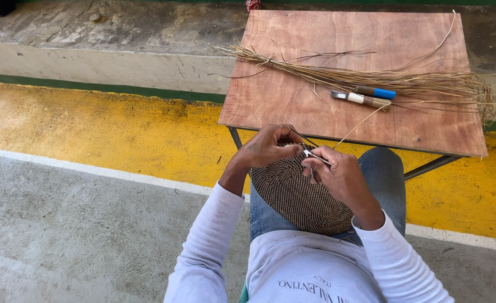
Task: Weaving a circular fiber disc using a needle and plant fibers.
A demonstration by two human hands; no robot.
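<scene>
A person in a pale long-sleeved shirt and blue jeans is sitting on a grey concrete floor, with a white painted line and a broad yellow band running across it farther out. A dark woven round mat is lying on the person's lap, tilted up toward the hands, its far edge meeting both of them. The left hand is curling over that far edge, fingers bent and pinching the rim. The right hand is closing around a small metal tool whose tip is touching the rim just beside the left fingers. A thin pale fibre strand is running from the hands up onto a wooden table standing just beyond the knees. On the table, a bundle of dry straw fibres is lying crosswise, with a white-handled knife and a blue-handled tool lying touching it.
</scene>
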